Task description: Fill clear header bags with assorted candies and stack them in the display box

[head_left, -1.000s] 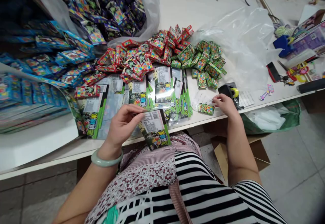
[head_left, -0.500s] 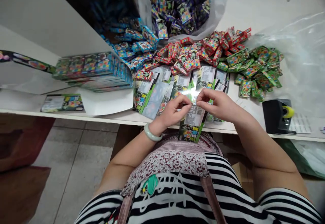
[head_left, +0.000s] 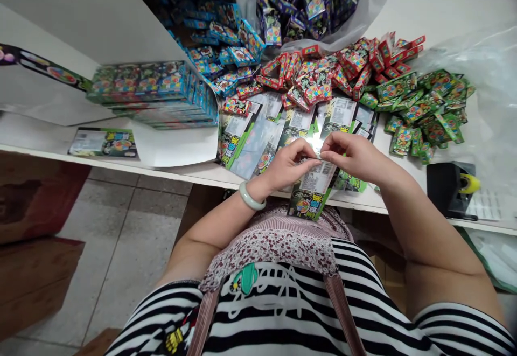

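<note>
Both my hands pinch the top edge of a green and black printed packet (head_left: 313, 192) that hangs over the table's front edge above my lap. My left hand (head_left: 288, 163), with a pale bangle on its wrist, grips the top left corner. My right hand (head_left: 349, 154) pinches the top right part. Just behind my hands, more flat packets of the same print (head_left: 258, 135) lie spread on the white table (head_left: 181, 170).
Heaps of small boxes lie behind the packets: red ones (head_left: 323, 73), green ones (head_left: 428, 108), blue ones (head_left: 226, 54). A clear bag of purple boxes (head_left: 307, 0) stands at the back. A stack of blue packs (head_left: 145, 95) sits left, a black tape dispenser (head_left: 450, 189) right.
My right hand left a small green box by the dispenser and came to the packet's top edge beside my left hand. The view swung left; in the last half second the hands barely moved.
</note>
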Demonstrator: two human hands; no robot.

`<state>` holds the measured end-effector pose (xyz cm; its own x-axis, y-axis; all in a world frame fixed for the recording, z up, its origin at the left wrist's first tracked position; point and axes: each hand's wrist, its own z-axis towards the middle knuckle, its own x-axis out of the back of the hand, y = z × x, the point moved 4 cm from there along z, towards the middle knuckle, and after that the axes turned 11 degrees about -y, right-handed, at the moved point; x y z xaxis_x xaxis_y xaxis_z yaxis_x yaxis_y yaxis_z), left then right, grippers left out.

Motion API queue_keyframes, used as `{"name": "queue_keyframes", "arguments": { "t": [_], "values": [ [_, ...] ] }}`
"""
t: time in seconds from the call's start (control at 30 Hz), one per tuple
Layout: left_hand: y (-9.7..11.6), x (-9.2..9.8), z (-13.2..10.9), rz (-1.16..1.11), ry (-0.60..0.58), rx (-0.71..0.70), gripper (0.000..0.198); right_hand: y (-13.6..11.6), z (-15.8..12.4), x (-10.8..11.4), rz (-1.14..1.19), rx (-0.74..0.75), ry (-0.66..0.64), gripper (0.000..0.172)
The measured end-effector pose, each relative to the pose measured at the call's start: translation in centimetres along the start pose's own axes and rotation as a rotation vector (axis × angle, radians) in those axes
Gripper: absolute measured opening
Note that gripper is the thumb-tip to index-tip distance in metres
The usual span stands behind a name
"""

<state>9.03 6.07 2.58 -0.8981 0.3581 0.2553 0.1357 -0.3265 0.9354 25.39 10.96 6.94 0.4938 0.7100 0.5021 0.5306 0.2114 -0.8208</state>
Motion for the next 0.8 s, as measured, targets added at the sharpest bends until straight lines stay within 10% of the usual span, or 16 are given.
{"name": "queue_keyframes", "arguments": {
  "t": [0.3, 0.4, 0.53, 0.67, 0.8],
  "values": [
    [0.4, 0.2, 0.1, 0.110, -0.188, 0.021, 0.027, 4.2, 1.6, -2.6, 0.615, -0.190, -0.334, 0.009],
    [-0.5, 2.5, 0.1, 0.067, -0.019, 0.167, 0.022, 6.9, -1.0, 2.1, 0.331, -0.170, -0.012, 0.014],
    [-2.4, 6.4, -0.4, -0.209, 0.562, 0.259, 0.024, 12.5, -8.5, 11.7, -0.330, -0.441, 0.798, 0.031],
    [-4.2, 6.7, -0.3, -0.481, 0.789, 0.289, 0.036, 17.9, -12.0, 15.7, -0.500, -0.747, 0.847, 0.038],
    [-5.4, 5.8, -1.4, -0.489, 0.742, 0.386, 0.043, 19.5, -12.5, 15.5, -0.198, -0.657, 0.904, 0.022]
  ]
}}
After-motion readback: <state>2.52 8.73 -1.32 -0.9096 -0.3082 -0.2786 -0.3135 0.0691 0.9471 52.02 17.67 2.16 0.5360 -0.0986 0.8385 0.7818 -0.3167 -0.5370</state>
